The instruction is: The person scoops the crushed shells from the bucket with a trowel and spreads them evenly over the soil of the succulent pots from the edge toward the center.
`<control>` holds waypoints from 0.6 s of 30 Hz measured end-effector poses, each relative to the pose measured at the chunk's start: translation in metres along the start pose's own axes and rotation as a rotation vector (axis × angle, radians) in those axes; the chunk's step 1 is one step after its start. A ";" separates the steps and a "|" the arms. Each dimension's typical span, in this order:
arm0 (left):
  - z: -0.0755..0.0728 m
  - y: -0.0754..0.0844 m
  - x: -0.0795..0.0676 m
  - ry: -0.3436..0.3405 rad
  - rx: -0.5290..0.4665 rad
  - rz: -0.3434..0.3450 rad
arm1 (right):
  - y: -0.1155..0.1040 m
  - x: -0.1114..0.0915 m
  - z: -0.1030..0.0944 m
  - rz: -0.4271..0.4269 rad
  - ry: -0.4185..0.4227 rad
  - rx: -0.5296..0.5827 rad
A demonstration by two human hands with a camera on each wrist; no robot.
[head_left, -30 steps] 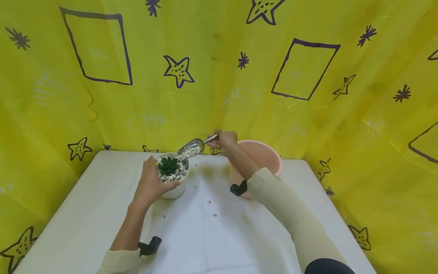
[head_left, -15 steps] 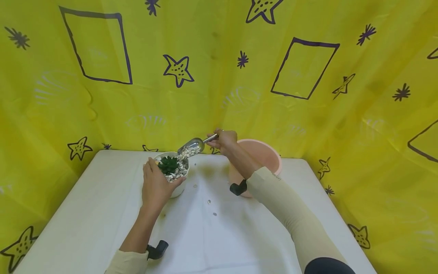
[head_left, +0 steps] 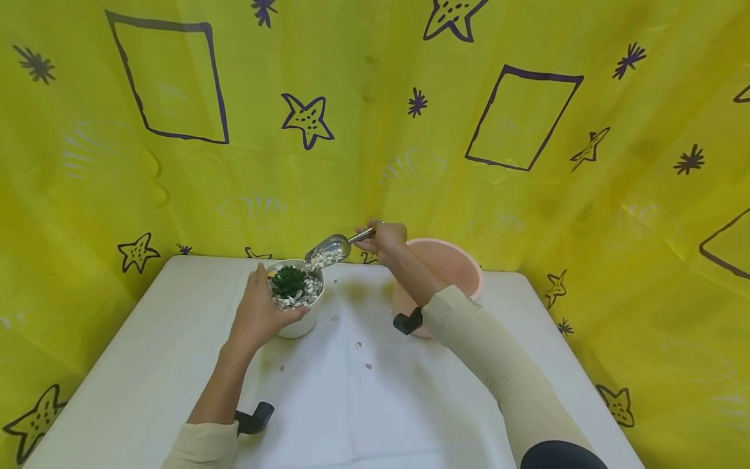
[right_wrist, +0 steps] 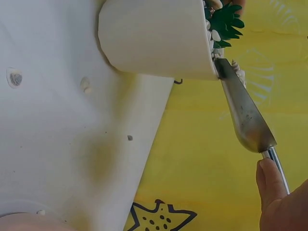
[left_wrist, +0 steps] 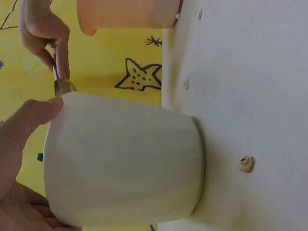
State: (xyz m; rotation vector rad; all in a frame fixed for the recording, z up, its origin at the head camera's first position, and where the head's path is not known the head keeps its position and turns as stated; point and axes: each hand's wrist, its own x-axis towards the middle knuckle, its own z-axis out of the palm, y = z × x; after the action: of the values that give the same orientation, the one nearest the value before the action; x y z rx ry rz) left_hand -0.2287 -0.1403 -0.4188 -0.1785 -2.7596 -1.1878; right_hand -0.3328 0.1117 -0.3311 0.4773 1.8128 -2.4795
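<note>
A white flowerpot [head_left: 299, 326] stands on the table with a green succulent [head_left: 288, 282] amid white and grey pebbles and small shells. My left hand [head_left: 258, 312] grips the pot at its rim, thumb on the near side and fingers round the left side. By its thin handle, my right hand [head_left: 383, 241] holds a metal scoop [right_wrist: 245, 113]. The scoop slants down to the left, its lip at the pot's right rear rim. White pebbles and shells [head_left: 325, 258] lie in the scoop. In the left wrist view the pot hides most of the scoop.
Right of the pot stands a pink bucket [head_left: 451, 267], partly behind the right forearm; its contents are hidden. Several loose shells and pebbles, one a spiral shell [left_wrist: 247, 164], lie on the white table [head_left: 387, 417]. A yellow patterned curtain [head_left: 363, 163] hangs close behind.
My left hand shifts right along the pot's near side, then back left, its thumb returning to the near rim. The right hand and the loaded scoop stay nearly still.
</note>
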 end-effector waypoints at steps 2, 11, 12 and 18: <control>-0.002 -0.003 0.001 -0.035 -0.004 0.009 | 0.000 0.000 0.000 0.000 0.000 -0.002; -0.006 -0.002 0.003 -0.071 0.001 0.042 | 0.000 0.000 -0.001 -0.006 0.003 -0.004; -0.007 -0.002 0.003 -0.070 0.003 0.043 | -0.001 0.001 -0.001 -0.009 0.001 0.000; -0.007 -0.002 0.003 -0.070 0.008 0.042 | 0.001 0.002 0.000 -0.015 -0.002 0.003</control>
State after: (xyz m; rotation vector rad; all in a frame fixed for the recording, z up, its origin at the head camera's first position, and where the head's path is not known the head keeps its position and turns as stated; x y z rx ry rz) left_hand -0.2311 -0.1467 -0.4156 -0.2816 -2.8048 -1.1817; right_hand -0.3347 0.1111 -0.3329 0.4635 1.8189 -2.4922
